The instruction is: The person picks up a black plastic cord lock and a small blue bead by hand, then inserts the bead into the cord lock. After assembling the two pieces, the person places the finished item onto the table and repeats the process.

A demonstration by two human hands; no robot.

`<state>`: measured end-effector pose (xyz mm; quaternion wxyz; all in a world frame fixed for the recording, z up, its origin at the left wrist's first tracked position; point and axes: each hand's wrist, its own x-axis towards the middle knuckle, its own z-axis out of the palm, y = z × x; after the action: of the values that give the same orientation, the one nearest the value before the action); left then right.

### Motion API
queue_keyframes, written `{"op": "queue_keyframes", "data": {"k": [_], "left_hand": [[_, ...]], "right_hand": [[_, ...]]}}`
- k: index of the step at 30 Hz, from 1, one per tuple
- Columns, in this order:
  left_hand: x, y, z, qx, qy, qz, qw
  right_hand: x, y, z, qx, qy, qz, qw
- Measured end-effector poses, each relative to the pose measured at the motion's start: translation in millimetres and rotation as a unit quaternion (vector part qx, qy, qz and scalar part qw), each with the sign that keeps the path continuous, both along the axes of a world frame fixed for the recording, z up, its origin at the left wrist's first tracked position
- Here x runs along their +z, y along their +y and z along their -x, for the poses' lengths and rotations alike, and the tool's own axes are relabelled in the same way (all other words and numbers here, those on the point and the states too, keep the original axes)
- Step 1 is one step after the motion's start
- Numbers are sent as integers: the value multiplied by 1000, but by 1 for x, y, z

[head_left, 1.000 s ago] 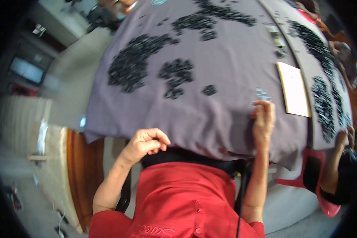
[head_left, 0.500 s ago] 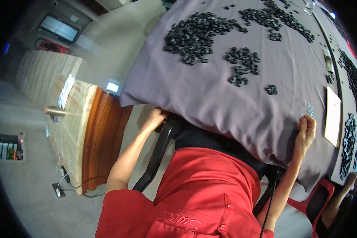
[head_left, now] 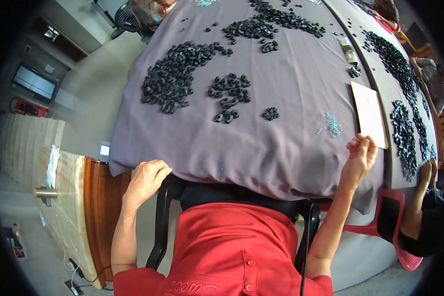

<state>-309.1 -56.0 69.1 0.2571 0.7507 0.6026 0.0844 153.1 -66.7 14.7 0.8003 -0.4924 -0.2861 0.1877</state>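
My left hand (head_left: 147, 180) is at the near left edge of the cloth-covered table (head_left: 202, 153), its fingers bent and thumb against them. Whatever it may hold is hidden. Over the right part of the cloth, my right hand (head_left: 361, 155) has its fingers pinched together; I cannot make out anything between them. Just beyond it lies a small pile of tiny silvery pieces, like screws (head_left: 333, 127). A pale rectangular board (head_left: 369, 113) sits beside its fingertips. Left of the silvery pile is a small cluster of black ring-like parts (head_left: 270, 114), and a larger group (head_left: 229, 93) spreads farther left.
A big heap of black parts (head_left: 170, 79) covers the far left of the cloth, with more black heaps (head_left: 286, 19) beyond. On the right, another person's hand (head_left: 428, 172) is by dark pieces (head_left: 403, 140). Black chair armrests (head_left: 163, 222) flank me; a red chair (head_left: 380, 227) stands right.
My left hand has come up from beside the table edge into fuller view. My right hand has left the silvery pile and is now by the pale board. The whole view has shifted.
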Motion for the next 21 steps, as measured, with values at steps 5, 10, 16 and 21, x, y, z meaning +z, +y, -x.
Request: {"op": "queue_keyframes", "data": {"k": [5, 10, 16, 21], "left_hand": [[-5, 33, -75, -60, -95, -138, 984], [-27, 73, -136, -64, -82, -255, 961], [-58, 98, -155, -73, -18, -290, 954], [-50, 95, -160, -110, -10, -291, 950]], "right_hand": [[25, -28, -31, -98, 15, -90, 991], [32, -25, 31, -5, -301, 52, 952], [0, -6, 65, 169, -274, 125, 939], [-14, -1, 60, 216, -204, 177, 938]]}}
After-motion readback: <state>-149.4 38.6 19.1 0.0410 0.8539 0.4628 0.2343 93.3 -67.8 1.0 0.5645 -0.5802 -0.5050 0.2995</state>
